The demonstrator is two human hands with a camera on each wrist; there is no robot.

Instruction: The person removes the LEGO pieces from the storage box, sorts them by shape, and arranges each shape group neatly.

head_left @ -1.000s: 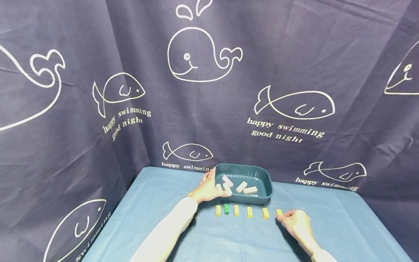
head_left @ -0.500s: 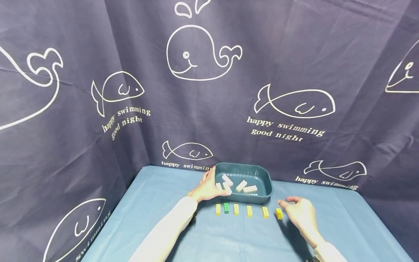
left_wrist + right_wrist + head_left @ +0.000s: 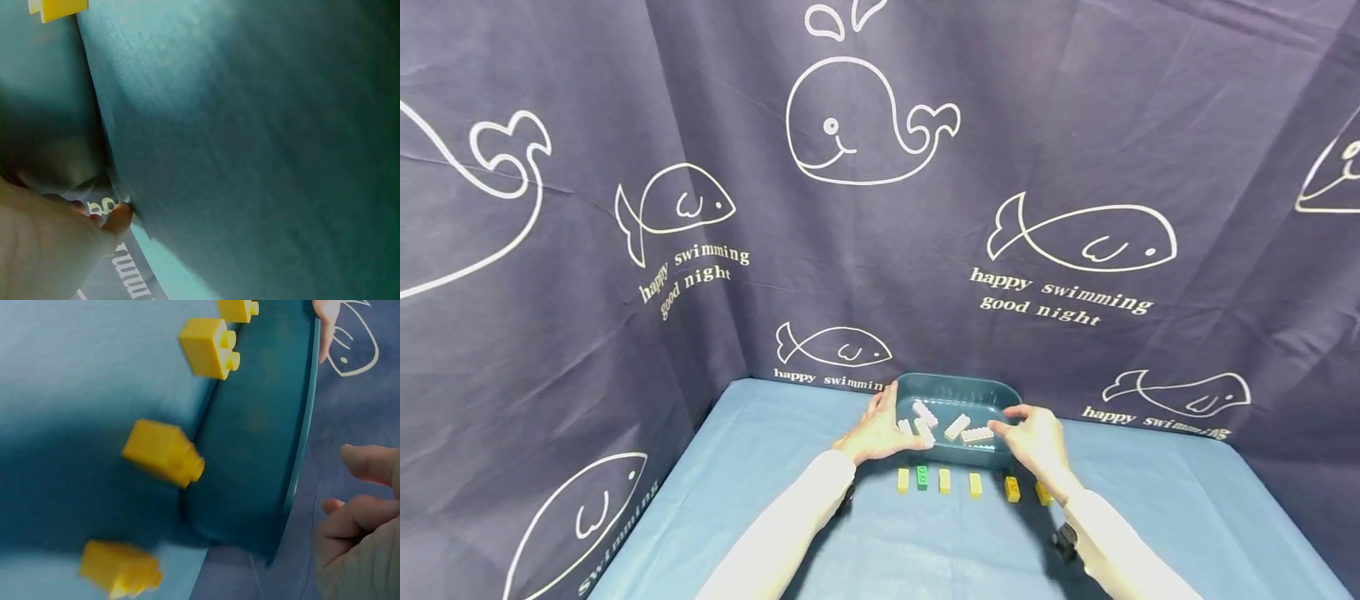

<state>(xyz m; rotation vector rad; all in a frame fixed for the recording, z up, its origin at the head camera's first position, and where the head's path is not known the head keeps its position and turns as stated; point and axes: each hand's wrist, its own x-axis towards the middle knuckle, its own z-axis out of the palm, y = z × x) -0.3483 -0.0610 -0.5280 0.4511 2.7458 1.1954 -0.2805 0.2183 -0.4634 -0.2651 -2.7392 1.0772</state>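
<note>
My left hand (image 3: 874, 429) holds the left end of a dark teal tray (image 3: 958, 387), fingers at the far side and thumb along the front. White toy building bricks (image 3: 957, 427) lie scattered inside. Over the tray's right rim reaches my right hand (image 3: 1037, 437), thumb and forefinger apart, fingertips beside the rightmost white brick (image 3: 977, 434). In the right wrist view, that hand (image 3: 369, 525) shows a gap between finger and thumb. On the table in front of the tray stands a row of yellow bricks (image 3: 975, 485) with one green brick (image 3: 922, 477) second from the left.
A blue cloth covers the table (image 3: 925, 550). Dark curtains (image 3: 880, 250) with whale and fish prints hang right behind the tray and along the left side. My right forearm passes beside the rightmost yellow brick (image 3: 1044, 493) in the head view.
My right hand has let go of the rightmost yellow brick, leaving it in the row, and has moved up and left over the tray. My left hand has stayed at the tray.
</note>
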